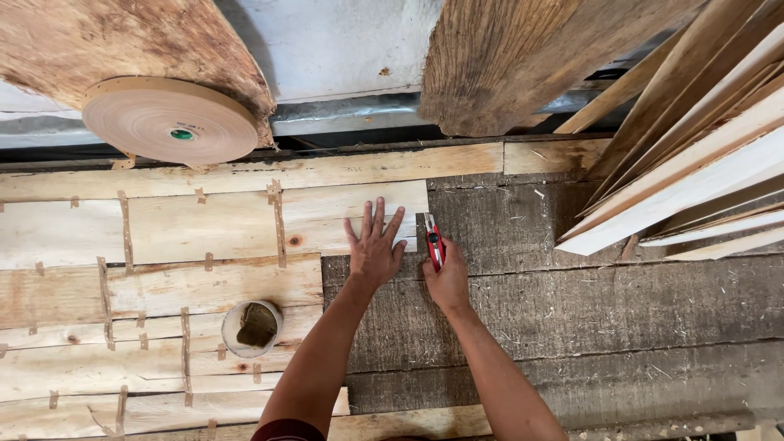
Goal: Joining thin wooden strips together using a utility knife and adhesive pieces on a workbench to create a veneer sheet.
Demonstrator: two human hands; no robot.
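My left hand (pixel 374 245) lies flat, fingers spread, on the pale veneer sheet (pixel 237 220) at its right edge. My right hand (pixel 447 282), just beside, grips a red utility knife (pixel 434 242) over the rough grey table (pixel 572 302).

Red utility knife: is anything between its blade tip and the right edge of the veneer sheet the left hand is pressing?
Nothing visible. The right hand holds the red utility knife with its tip at the veneer sheet edge, beside the flat left hand. Only bare workbench lies alongside.
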